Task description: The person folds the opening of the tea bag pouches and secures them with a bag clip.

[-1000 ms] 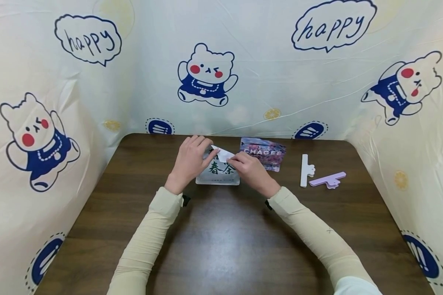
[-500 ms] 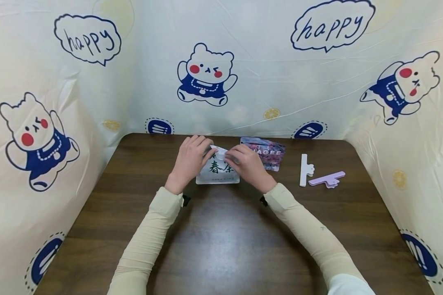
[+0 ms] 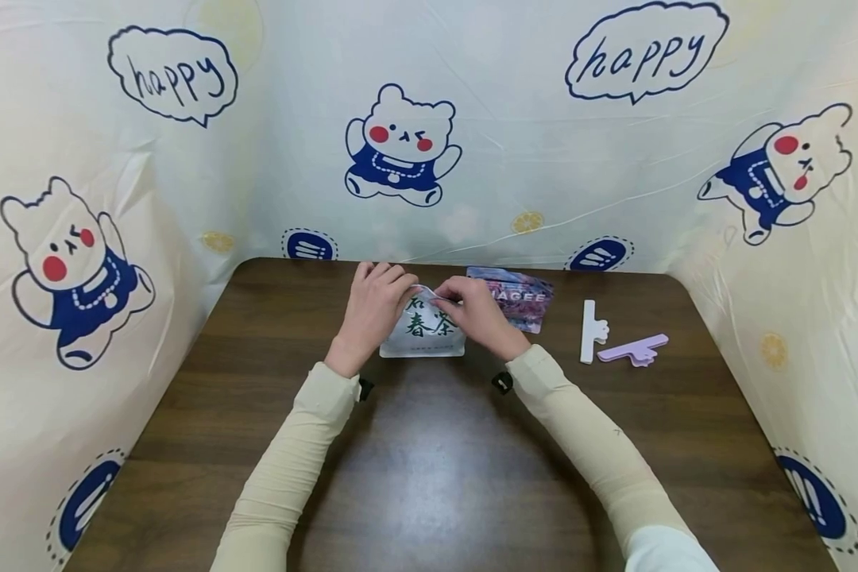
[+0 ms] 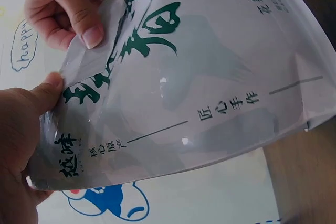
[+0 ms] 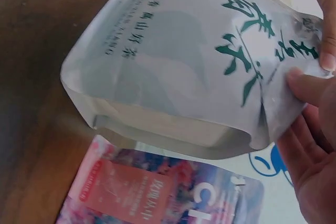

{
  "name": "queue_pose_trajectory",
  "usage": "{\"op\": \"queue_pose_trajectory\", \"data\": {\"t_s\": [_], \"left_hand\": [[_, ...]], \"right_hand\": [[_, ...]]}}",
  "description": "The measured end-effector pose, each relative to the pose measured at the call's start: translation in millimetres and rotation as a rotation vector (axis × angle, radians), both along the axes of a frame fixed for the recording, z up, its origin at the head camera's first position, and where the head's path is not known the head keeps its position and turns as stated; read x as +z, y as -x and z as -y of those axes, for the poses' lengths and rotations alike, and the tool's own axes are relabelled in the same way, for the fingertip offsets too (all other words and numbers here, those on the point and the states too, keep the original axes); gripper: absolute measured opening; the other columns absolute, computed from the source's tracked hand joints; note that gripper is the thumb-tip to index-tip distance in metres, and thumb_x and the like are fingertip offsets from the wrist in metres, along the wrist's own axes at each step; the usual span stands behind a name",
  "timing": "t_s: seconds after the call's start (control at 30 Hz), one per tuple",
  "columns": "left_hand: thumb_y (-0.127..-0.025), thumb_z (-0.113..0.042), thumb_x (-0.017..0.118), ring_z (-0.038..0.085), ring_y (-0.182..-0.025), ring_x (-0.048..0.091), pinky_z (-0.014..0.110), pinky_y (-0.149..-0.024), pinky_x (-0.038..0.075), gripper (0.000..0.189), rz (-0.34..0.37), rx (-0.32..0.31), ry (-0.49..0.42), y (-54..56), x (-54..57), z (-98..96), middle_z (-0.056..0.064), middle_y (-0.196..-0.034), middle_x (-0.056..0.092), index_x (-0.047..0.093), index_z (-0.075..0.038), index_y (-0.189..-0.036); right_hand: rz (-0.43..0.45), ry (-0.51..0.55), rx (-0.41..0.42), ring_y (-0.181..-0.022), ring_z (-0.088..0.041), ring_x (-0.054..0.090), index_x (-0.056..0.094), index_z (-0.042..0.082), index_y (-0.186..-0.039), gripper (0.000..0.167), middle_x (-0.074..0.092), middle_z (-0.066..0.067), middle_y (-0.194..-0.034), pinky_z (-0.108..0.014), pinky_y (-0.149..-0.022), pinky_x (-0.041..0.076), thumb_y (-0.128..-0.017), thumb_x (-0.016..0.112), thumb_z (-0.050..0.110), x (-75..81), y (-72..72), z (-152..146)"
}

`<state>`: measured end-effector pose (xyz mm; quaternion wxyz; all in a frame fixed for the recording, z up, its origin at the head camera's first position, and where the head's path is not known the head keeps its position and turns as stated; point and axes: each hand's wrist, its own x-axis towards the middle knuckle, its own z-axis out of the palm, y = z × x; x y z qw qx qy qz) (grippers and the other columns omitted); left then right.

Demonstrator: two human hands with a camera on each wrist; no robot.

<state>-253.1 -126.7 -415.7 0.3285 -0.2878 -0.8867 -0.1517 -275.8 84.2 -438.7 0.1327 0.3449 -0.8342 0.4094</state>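
A white tea pouch [image 3: 423, 340] with green characters stands near the far edge of the table. My left hand [image 3: 375, 310] grips its upper left edge, thumb on the printed face in the left wrist view. At the upper right, my right hand [image 3: 477, 314] pinches the top edge between thumb and fingers. A flap of the pouch top is folded down over the characters, with the right thumb [image 4: 90, 32] lying on it. The pouch's gusseted side shows in the right wrist view, and its back is hidden.
Behind my right hand lies a purple-pink CHAGEE pouch [image 3: 527, 300]. Farther right on the brown table [image 3: 429, 469] are a white sealing clip [image 3: 588, 332] and a purple sealing clip [image 3: 636, 349]. A printed curtain [image 3: 500, 143] stands behind the table.
My right hand has shifted slightly left and up along the pouch top. The broad white flap seen earlier has narrowed to a thin edge in the head view. My left hand stays nearly still.
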Motion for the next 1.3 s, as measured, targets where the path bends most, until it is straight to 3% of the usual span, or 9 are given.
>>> {"op": "queue_pose_trajectory", "data": {"t_s": [0.2,0.37,0.6,0.83,1.1,1.3], "left_hand": [[-0.096,-0.020,0.072,0.024,-0.090,0.060,0.041,-0.085,0.040,0.013,-0.027,0.006,0.020,-2.3,-0.9,0.1,0.004,-0.095,0.073,0.077,-0.010,-0.102],[-0.095,-0.018,0.073,0.025,-0.089,0.061,0.040,-0.083,0.040,0.013,-0.049,0.016,0.022,-3.1,-2.4,-1.0,0.006,-0.094,0.072,0.077,-0.010,-0.104],[-0.094,-0.014,0.074,0.026,-0.087,0.063,0.041,-0.078,0.040,0.012,-0.077,0.080,0.044,-5.4,-2.5,-6.9,0.006,-0.093,0.072,0.078,-0.010,-0.105],[-0.095,-0.008,0.070,0.028,-0.092,0.060,0.044,-0.084,0.040,0.013,-0.055,0.145,0.033,-10.8,-1.0,-14.8,0.007,-0.097,0.074,0.079,-0.010,-0.105],[-0.097,0.001,0.062,0.028,-0.088,0.060,0.042,-0.079,0.040,0.018,-0.109,0.121,0.010,-9.2,-10.0,-15.6,0.007,-0.094,0.070,0.076,-0.008,-0.101],[-0.098,-0.002,0.063,0.028,-0.089,0.060,0.041,-0.078,0.040,0.016,-0.091,0.104,-0.010,-7.2,-9.5,-15.2,0.008,-0.095,0.070,0.077,-0.007,-0.104]], "right_hand": [[0.035,-0.023,0.007,-0.077,-0.014,0.063,0.076,0.006,-0.097,0.006,0.072,-0.005,-0.091,-0.032,-0.073,0.057,-0.091,0.076,0.006,6.3,-0.7,0],[0.011,0.026,0.006,-0.085,-0.015,0.066,0.077,0.007,-0.106,0.012,0.073,-0.005,-0.098,-0.030,-0.078,0.058,-0.094,0.073,0.011,5.4,0.2,4],[-0.034,0.074,-0.013,-0.083,-0.015,0.069,0.078,0.005,-0.106,0.013,0.074,-0.007,-0.098,-0.028,-0.075,0.059,-0.095,0.071,0.007,2.2,2.4,8],[-0.073,0.055,-0.017,-0.079,-0.015,0.068,0.079,0.003,-0.105,0.013,0.074,-0.008,-0.093,-0.027,-0.071,0.058,-0.094,0.072,0.005,4.5,2.3,8],[-0.005,0.042,0.010,-0.086,-0.016,0.068,0.078,0.004,-0.110,0.017,0.073,-0.007,-0.099,-0.028,-0.076,0.059,-0.095,0.070,0.006,2.5,1.9,5],[0.008,0.041,0.025,-0.092,-0.019,0.069,0.076,0.003,-0.115,0.021,0.073,-0.009,-0.103,-0.032,-0.082,0.059,-0.097,0.067,0.001,4.0,2.7,2]]}}
